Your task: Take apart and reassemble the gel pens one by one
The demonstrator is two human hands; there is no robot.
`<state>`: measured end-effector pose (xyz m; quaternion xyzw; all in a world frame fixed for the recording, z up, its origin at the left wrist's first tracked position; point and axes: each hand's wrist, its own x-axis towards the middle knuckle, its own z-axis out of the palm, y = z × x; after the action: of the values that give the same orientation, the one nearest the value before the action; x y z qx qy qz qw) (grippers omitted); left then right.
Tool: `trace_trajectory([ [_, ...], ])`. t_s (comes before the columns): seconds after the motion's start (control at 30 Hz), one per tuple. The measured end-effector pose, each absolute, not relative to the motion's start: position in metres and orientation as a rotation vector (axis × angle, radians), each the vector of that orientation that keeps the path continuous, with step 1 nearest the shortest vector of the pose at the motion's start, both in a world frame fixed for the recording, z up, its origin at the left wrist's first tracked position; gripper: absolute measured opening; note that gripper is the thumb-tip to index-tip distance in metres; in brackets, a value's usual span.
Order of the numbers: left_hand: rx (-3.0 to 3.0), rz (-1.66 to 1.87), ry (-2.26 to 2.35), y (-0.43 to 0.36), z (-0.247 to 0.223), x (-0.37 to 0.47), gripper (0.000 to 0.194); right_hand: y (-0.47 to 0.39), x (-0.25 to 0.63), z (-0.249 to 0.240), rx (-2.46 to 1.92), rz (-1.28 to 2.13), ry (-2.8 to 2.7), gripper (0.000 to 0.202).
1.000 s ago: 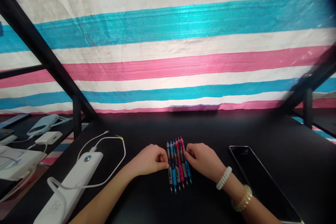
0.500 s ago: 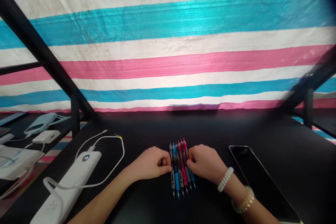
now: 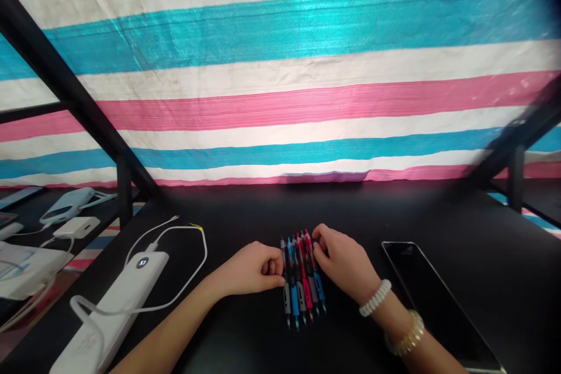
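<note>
Several click pens (image 3: 302,277) lie side by side in a close row on the black tabletop, with grey, blue and pink-red grips and clear barrels. Their tips point towards me. My left hand (image 3: 254,269) rests against the left side of the row; its fingers are curled in, thumb near the grey pen's grip. On the other side, my right hand (image 3: 344,254) is beside the upper right of the row. Its fingers are loosely bent, with a gap between thumb and forefinger and nothing held. Whether its fingertips touch the last pen, I cannot tell.
A white power bank (image 3: 118,304) with a white cable (image 3: 179,298) lies to the left. A dark-screened phone or tablet (image 3: 438,304) lies right, partly under my right forearm. Black frame bars (image 3: 74,93) and a striped sheet (image 3: 280,111) stand behind. Chargers (image 3: 76,227) sit far left.
My right hand has moved up along the row's right side and loosened its fingers, uncovering more of the rightmost pens. My left hand has stayed nearly still.
</note>
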<state>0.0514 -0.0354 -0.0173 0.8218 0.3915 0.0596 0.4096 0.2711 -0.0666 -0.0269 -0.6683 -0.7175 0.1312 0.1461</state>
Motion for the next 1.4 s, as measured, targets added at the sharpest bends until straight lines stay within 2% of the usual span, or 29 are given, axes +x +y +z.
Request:
trace_trajectory([
  [0.13,2.059,0.153,0.956,-0.034,-0.018,0.050,0.010,-0.067,0.271,-0.028,-1.883,0.416,-2.046,0.010],
  [0.37,2.017,0.201,0.985,-0.031,-0.017,0.049,0.019,-0.061,0.272,-0.036,-1.815,0.468,-2.042,0.014],
  [0.8,2.018,0.283,0.957,-0.034,-0.020,0.056,0.010,-0.059,0.263,-0.041,-1.889,0.424,-2.048,0.027],
  [1.4,1.972,0.338,0.972,-0.034,-0.024,0.059,0.009,-0.057,0.261,-0.042,-1.949,0.427,-2.017,0.030],
])
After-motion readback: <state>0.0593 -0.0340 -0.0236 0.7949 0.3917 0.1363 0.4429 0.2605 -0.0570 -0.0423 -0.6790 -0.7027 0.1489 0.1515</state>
